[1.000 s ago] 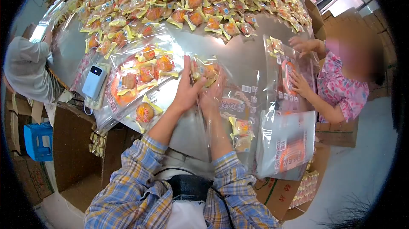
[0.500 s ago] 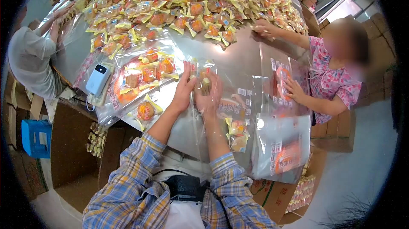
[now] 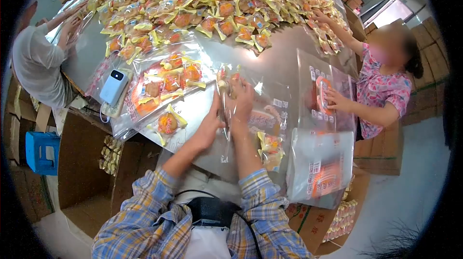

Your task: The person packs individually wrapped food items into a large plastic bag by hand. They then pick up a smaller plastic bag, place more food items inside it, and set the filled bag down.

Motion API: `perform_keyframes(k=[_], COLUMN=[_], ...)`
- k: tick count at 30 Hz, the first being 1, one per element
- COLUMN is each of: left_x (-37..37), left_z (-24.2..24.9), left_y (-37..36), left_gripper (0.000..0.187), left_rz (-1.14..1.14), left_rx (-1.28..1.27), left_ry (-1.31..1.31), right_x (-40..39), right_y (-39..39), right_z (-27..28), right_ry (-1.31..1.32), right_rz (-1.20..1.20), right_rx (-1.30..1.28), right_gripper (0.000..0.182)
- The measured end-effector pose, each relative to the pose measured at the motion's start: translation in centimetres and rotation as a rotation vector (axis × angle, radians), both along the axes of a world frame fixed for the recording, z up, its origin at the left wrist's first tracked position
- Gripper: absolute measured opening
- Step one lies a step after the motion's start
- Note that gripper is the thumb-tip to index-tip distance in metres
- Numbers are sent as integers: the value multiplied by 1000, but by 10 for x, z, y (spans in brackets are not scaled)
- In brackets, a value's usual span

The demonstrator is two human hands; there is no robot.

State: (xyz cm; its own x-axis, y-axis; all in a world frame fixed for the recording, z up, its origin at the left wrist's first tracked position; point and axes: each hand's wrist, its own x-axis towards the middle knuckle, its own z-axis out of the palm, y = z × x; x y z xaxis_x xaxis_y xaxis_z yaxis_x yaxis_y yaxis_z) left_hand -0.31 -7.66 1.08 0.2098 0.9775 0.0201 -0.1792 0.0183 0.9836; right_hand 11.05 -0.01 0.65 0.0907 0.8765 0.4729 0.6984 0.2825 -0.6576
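Observation:
A large clear plastic bag with orange and white print (image 3: 265, 119) lies on the metal table in front of me. My right hand (image 3: 242, 101) is inside it, fingers curled over a small wrapped pastry (image 3: 235, 77) near its far end. Another wrapped pastry (image 3: 222, 75) sits just left of those fingers. My left hand (image 3: 210, 123) rests along the bag's left edge, fingers stretched out and thumb apart, holding nothing. Two wrapped pastries (image 3: 270, 149) with yellow wrapper ends show at the bag's near right part.
A big heap of wrapped pastries (image 3: 193, 3) covers the far table. On the left lie a filled bag (image 3: 169, 78), a single pastry (image 3: 167, 123) and a power bank (image 3: 114, 87). Flat bags (image 3: 320, 162) are stacked right. Co-workers sit either side; an open carton (image 3: 87, 177) stands below left.
My left hand has drawn back toward me along the bag's edge. My right hand's fingers have curled at the far end. The right co-worker's hand has reached farther into the heap.

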Motion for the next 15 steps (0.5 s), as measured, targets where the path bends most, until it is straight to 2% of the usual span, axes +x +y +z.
perform_keyframes(k=[2, 4, 5, 7, 9, 10, 11, 13, 15], left_x=[5, -7, -4, 4, 10, 9, 5, 4, 0], left_z=[8, 46, 71, 76, 50, 36, 20, 7, 4], left_y=[-40, -96, -124, -162, -186, -191, -194, -193, -194], left_gripper=[106, 108, 110, 104, 91, 80, 71, 51, 51], left_rz=[47, 4, 32, 42, 18, 16, 11, 67, 46], left_rx=[4, 345, 332, 202, -41, -59, -74, -125, -110], left_ry=[-63, 206, 326, 425, 364, 332, 297, 306, 290], right_x=[-2, -3, -3, -7, -11, -12, -10, -12, -13], right_y=[3, 0, 1, 4, 3, 6, 10, 8, 9], right_z=[5, 6, 5, 3, 6, 8, 1, 4, 5], right_ry=[-13, -18, -15, 6, 38, 50, 11, 15, 16], right_rz=[-12, -8, -15, -30, -59, -70, -47, -71, -71], right_rx=[42, 79, 52, -5, -52, -69, 28, -20, -39], right_gripper=[37, 37, 37, 38, 38, 38, 38, 37, 37])
